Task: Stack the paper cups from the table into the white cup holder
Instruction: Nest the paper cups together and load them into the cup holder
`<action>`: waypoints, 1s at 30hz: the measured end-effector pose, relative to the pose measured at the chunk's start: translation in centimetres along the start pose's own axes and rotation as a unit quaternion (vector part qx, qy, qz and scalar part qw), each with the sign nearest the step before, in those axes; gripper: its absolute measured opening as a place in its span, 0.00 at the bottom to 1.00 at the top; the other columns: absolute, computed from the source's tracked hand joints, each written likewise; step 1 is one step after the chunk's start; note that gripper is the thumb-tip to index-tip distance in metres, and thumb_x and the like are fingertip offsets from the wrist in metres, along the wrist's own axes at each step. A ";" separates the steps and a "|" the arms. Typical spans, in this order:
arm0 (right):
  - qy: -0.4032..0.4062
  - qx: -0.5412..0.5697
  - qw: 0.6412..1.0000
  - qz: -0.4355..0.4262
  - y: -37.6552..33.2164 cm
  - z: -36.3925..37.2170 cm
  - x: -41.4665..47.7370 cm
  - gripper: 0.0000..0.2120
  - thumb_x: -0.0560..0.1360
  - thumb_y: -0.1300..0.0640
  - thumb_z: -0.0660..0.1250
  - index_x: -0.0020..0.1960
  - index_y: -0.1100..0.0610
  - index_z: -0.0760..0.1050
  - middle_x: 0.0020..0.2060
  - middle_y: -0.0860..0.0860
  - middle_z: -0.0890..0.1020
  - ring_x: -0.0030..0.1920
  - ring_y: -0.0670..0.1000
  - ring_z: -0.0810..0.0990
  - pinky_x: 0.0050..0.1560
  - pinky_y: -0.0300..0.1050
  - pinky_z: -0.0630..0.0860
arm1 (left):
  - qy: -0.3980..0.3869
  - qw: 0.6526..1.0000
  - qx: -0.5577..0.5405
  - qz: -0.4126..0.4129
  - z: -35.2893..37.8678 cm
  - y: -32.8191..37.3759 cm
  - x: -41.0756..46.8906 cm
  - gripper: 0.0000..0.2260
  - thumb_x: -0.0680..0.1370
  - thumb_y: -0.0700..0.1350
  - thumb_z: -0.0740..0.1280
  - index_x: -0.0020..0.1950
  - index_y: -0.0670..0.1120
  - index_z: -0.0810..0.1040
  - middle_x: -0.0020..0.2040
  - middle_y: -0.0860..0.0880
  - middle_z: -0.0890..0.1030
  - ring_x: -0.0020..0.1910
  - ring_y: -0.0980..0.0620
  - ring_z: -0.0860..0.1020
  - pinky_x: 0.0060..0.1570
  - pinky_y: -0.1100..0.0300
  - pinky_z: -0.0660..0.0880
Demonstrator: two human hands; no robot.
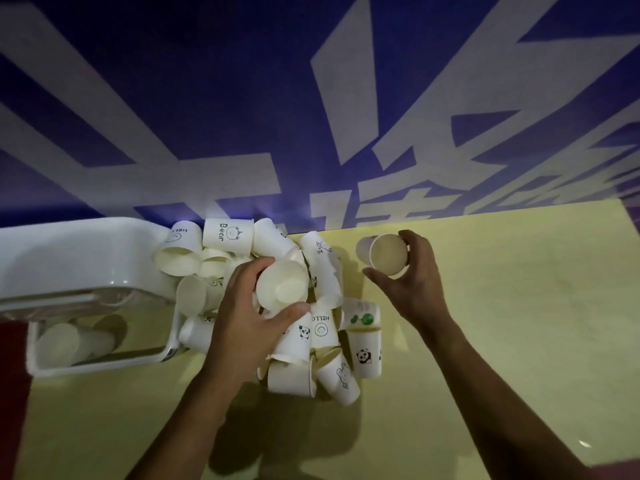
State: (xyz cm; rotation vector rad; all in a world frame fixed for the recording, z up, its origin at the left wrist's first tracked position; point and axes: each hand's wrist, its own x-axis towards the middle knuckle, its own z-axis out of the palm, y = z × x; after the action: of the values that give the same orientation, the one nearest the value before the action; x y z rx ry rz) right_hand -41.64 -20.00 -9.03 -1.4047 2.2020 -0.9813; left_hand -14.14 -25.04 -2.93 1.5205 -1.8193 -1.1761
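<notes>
Gripping a paper cup [282,284] over the pile [325,341] with left hand [249,317] fingers, clutching a second cup [388,252] near the table's [502,306] far edge with right hand [412,271] fingers.

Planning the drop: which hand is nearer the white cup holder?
Left. The left hand grips a cup over the pile beside the white cup holder; the right hand holds another cup beyond the pile.
</notes>
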 end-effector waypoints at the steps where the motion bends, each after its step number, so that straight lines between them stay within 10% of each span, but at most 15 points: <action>1: 0.006 0.014 1.000 -0.003 -1.2 -0.8 -0.7 0.40 0.65 0.46 0.83 0.70 0.57 0.69 0.61 0.50 0.75 0.58 0.47 0.73 0.54 0.32 0.71 | 0.002 1.000 -0.003 0.006 -0.4 -0.2 -0.2 0.32 0.68 0.52 0.82 0.68 0.56 0.72 0.63 0.61 0.75 0.62 0.63 0.73 0.56 0.70 0.70; 30: -0.081 0.168 0.982 -0.022 -35.5 22.8 -16.5 0.33 0.66 0.49 0.82 0.68 0.48 0.73 0.62 0.41 0.76 0.54 0.48 0.79 0.43 0.35 0.76 | 0.130 0.991 -0.039 0.011 -32.0 -22.0 -8.0 0.30 0.66 0.42 0.83 0.63 0.55 0.76 0.59 0.69 0.74 0.60 0.65 0.74 0.54 0.74 0.68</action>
State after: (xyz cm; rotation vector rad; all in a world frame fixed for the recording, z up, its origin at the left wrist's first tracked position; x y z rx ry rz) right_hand 2.80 -23.12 -0.89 -1.3277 1.7953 -1.1475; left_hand 25.42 -27.19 -4.01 1.5273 -1.5947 -0.9759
